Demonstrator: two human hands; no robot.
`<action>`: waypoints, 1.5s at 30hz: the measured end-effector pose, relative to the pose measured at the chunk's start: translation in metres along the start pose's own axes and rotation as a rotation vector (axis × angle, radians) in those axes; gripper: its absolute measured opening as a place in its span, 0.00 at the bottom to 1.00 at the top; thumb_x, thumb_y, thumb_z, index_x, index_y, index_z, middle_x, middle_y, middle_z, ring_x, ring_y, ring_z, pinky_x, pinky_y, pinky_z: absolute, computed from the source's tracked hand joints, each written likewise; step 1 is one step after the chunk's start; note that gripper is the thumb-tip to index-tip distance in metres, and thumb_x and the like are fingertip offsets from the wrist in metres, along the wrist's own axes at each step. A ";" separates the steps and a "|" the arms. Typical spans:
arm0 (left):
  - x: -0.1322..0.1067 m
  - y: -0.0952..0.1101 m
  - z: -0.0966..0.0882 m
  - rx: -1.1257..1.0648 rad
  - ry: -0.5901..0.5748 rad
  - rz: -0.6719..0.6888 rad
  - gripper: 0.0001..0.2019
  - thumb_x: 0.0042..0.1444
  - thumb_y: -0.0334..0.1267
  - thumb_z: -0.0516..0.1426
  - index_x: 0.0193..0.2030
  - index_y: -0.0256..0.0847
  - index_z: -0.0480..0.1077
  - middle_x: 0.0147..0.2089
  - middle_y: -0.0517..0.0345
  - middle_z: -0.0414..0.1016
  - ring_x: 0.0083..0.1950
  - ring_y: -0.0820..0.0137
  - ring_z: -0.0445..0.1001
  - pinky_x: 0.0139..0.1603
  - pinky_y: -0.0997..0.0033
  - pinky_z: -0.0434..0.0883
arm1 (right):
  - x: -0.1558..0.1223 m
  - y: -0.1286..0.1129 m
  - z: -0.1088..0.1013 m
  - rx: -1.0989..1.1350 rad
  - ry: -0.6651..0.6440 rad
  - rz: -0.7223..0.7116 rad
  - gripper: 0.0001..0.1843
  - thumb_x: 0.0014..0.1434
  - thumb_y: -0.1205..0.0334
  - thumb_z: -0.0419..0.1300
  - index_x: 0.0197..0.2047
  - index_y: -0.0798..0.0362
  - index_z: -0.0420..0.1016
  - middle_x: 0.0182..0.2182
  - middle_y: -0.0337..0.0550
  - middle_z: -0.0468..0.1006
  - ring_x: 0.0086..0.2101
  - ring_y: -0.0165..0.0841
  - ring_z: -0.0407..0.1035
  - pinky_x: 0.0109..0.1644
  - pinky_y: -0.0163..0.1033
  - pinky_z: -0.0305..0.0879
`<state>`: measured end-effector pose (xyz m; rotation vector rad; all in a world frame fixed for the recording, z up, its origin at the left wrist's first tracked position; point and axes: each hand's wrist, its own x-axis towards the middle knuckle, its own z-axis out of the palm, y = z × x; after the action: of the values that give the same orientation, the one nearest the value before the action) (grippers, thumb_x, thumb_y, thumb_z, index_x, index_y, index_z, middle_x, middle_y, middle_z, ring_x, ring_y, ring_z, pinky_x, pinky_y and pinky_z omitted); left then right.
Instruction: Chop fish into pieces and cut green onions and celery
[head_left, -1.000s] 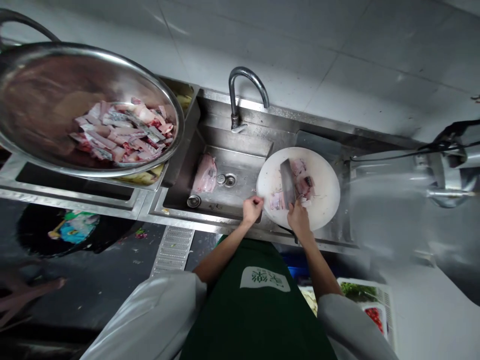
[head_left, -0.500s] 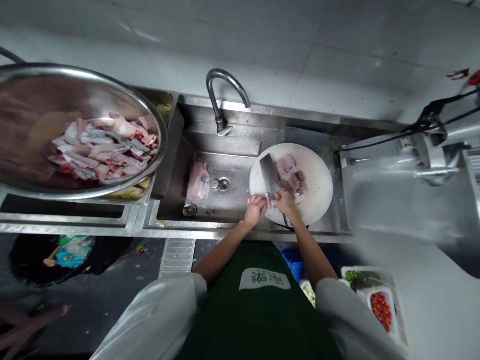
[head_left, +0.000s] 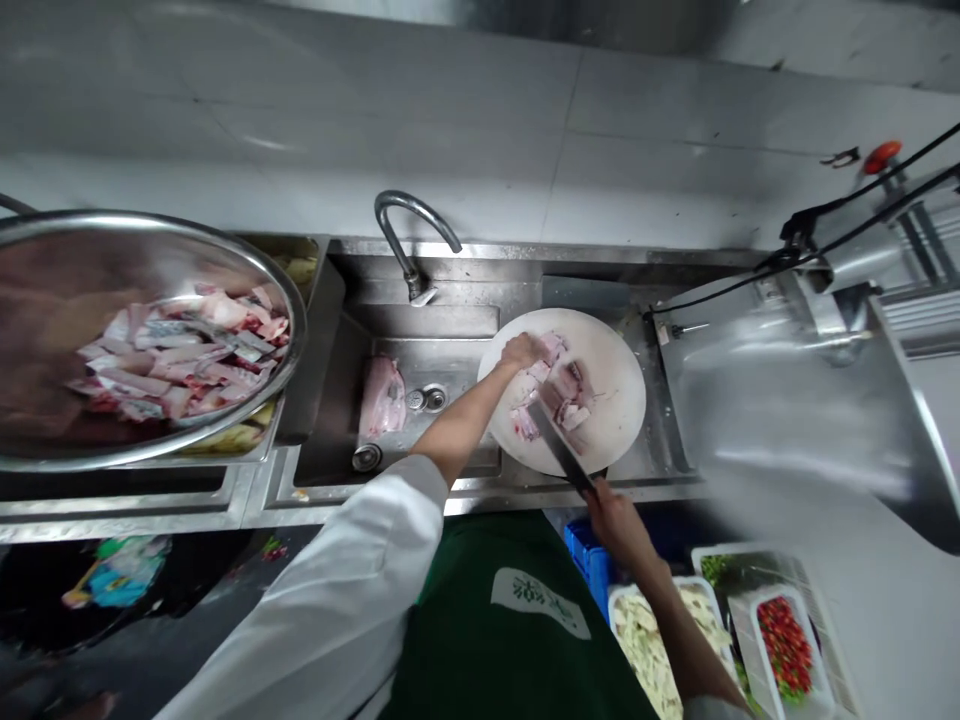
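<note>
My right hand (head_left: 611, 512) grips the handle of a cleaver (head_left: 559, 442), its blade pointing up and left over the near part of a round white cutting board (head_left: 626, 375). Over at the board's far left, my left hand (head_left: 523, 352) has its fingers curled at a piece of fish (head_left: 553, 346); the fingertips are partly hidden. Cut fish chunks (head_left: 574, 385) lie in the middle of the board, and smaller pieces (head_left: 525, 423) are beside the blade tip.
A large fish piece (head_left: 382, 395) lies in the steel sink (head_left: 457, 350) under the tap (head_left: 416, 210). To the left stands a big metal bowl (head_left: 292, 345) of cut fish. A steel machine (head_left: 787, 390) is on the right, above trays with red chillies (head_left: 785, 645).
The cleaver has swung toward me, with my right hand now off the board's near edge. My left hand has moved from the near edge to the far left of the board.
</note>
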<state>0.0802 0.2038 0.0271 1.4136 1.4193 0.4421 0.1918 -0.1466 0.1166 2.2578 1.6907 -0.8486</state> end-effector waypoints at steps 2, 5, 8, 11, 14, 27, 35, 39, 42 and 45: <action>0.001 0.011 0.014 0.089 -0.049 -0.049 0.16 0.42 0.29 0.71 0.22 0.36 0.65 0.32 0.49 0.78 0.49 0.60 0.80 0.49 0.73 0.70 | -0.003 -0.015 0.014 -0.018 -0.095 -0.021 0.16 0.74 0.62 0.46 0.55 0.57 0.70 0.35 0.54 0.84 0.36 0.43 0.81 0.36 0.38 0.62; -0.006 0.016 0.018 0.118 -0.103 -0.042 0.17 0.43 0.26 0.71 0.22 0.37 0.64 0.29 0.53 0.76 0.45 0.64 0.80 0.44 0.76 0.69 | 0.010 -0.041 0.024 -0.023 -0.146 -0.060 0.16 0.75 0.62 0.46 0.57 0.57 0.70 0.40 0.57 0.85 0.42 0.44 0.81 0.41 0.39 0.65; -0.011 0.014 -0.005 0.099 -0.108 -0.040 0.14 0.43 0.25 0.70 0.25 0.37 0.67 0.23 0.61 0.72 0.34 0.69 0.77 0.36 0.78 0.68 | 0.030 -0.057 0.025 0.005 -0.134 -0.077 0.17 0.76 0.62 0.45 0.57 0.58 0.70 0.42 0.59 0.84 0.45 0.45 0.81 0.45 0.40 0.67; -0.014 0.009 -0.056 -0.028 -0.097 -0.032 0.15 0.39 0.23 0.69 0.33 0.37 0.72 0.21 0.68 0.69 0.25 0.74 0.72 0.27 0.80 0.65 | 0.049 -0.058 0.022 0.038 -0.089 0.005 0.18 0.76 0.61 0.45 0.59 0.59 0.69 0.43 0.61 0.83 0.45 0.44 0.81 0.47 0.41 0.69; -0.022 -0.001 -0.110 -0.230 -0.150 -0.021 0.18 0.42 0.25 0.70 0.42 0.37 0.75 0.24 0.67 0.74 0.23 0.75 0.72 0.25 0.81 0.65 | 0.067 -0.047 0.012 0.060 -0.018 0.089 0.18 0.75 0.63 0.47 0.61 0.61 0.69 0.47 0.63 0.82 0.47 0.44 0.80 0.49 0.42 0.69; -0.136 -0.101 -0.033 -0.582 0.115 -0.140 0.21 0.38 0.30 0.75 0.40 0.37 0.77 0.25 0.69 0.70 0.23 0.78 0.69 0.25 0.79 0.68 | 0.102 -0.026 -0.065 -0.008 0.175 0.129 0.20 0.74 0.65 0.46 0.62 0.65 0.69 0.43 0.61 0.83 0.44 0.45 0.79 0.46 0.42 0.68; -0.163 -0.116 -0.019 -0.717 0.295 -0.204 0.13 0.46 0.29 0.68 0.39 0.40 0.73 0.25 0.68 0.70 0.25 0.76 0.71 0.29 0.75 0.73 | 0.108 -0.084 -0.054 0.131 0.431 0.056 0.23 0.73 0.65 0.44 0.63 0.68 0.67 0.46 0.68 0.80 0.46 0.48 0.78 0.47 0.44 0.70; -0.160 -0.113 -0.018 -0.747 0.294 -0.229 0.13 0.46 0.28 0.67 0.37 0.40 0.71 0.24 0.68 0.72 0.24 0.76 0.71 0.29 0.74 0.73 | 0.116 -0.077 -0.043 0.097 0.188 0.011 0.23 0.68 0.70 0.48 0.63 0.65 0.68 0.50 0.65 0.80 0.50 0.46 0.76 0.51 0.42 0.70; -0.160 -0.114 -0.019 -0.783 0.273 -0.234 0.12 0.45 0.28 0.67 0.35 0.39 0.71 0.24 0.67 0.73 0.24 0.75 0.71 0.29 0.73 0.73 | 0.111 -0.067 -0.061 0.074 0.213 0.061 0.20 0.72 0.65 0.47 0.60 0.65 0.69 0.42 0.63 0.82 0.43 0.46 0.78 0.46 0.43 0.69; -0.160 -0.117 -0.016 -0.831 0.278 -0.234 0.11 0.44 0.28 0.67 0.32 0.39 0.71 0.25 0.66 0.73 0.24 0.76 0.71 0.29 0.74 0.73 | 0.105 -0.074 -0.069 0.074 0.447 0.064 0.23 0.75 0.59 0.43 0.61 0.65 0.68 0.42 0.63 0.81 0.41 0.48 0.78 0.43 0.44 0.69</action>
<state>-0.0294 0.0408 0.0001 0.5234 1.3527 0.9645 0.1642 -0.0041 0.1287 2.6882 1.7639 -0.4159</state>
